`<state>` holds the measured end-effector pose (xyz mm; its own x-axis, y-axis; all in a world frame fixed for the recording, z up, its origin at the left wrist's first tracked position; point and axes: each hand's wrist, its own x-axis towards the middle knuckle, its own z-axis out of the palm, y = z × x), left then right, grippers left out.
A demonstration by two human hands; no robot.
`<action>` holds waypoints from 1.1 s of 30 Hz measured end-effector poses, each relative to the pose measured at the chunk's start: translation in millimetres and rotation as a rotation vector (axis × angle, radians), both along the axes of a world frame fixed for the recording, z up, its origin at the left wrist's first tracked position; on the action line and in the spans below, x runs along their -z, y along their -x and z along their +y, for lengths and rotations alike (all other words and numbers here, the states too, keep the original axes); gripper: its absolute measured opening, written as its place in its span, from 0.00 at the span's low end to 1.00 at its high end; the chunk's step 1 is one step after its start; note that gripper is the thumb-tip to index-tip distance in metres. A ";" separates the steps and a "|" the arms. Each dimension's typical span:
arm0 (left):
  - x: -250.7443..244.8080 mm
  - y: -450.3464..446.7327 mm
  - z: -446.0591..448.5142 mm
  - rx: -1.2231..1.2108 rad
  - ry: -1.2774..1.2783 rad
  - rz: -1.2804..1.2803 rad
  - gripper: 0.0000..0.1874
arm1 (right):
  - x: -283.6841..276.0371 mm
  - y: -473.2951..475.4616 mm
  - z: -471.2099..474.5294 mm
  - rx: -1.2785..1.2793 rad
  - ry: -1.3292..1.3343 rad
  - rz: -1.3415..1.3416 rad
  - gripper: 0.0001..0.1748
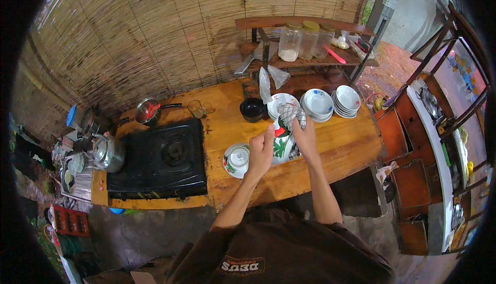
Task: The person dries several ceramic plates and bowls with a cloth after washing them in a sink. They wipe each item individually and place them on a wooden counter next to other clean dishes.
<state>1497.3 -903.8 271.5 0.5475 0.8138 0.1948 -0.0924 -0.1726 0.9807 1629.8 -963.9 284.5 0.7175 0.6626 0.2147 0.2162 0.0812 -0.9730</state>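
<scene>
My left hand point(261, 152) grips the left edge of a white bowl point(279, 149) painted with a green leaf and a red and black pattern. A grey checked cloth point(291, 116) is bunched in my right hand point(305, 138), against the bowl's upper right rim. More of the cloth shows at the bowl's lower right. To the left of my left hand, another patterned bowl point(237, 159) lies upside down on the wooden counter. Behind my hands stand a black bowl point(252, 110) and a stack of white plates or bowls point(276, 100).
Two stacks of white bowls point(318, 102) point(347, 98) stand at the back right, below a shelf point(306, 22) with glass jars point(290, 43). On the left are a black gas stove point(159, 160), a metal kettle point(108, 153), a small pan point(147, 111) and a glass point(195, 108).
</scene>
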 end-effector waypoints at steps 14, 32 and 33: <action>13.2 -74.1 -27.0 -0.076 -0.095 -0.092 0.21 | -22.3 -63.0 -34.3 -0.225 -0.118 -0.760 0.33; 30.8 -234.9 -88.1 -0.293 0.362 -0.534 0.18 | -23.6 -175.9 -79.6 -0.202 -0.166 -0.782 0.41; 42.8 -241.8 -89.2 -0.340 0.290 -0.451 0.17 | -33.5 -188.2 -76.5 -0.251 -0.134 -0.787 0.40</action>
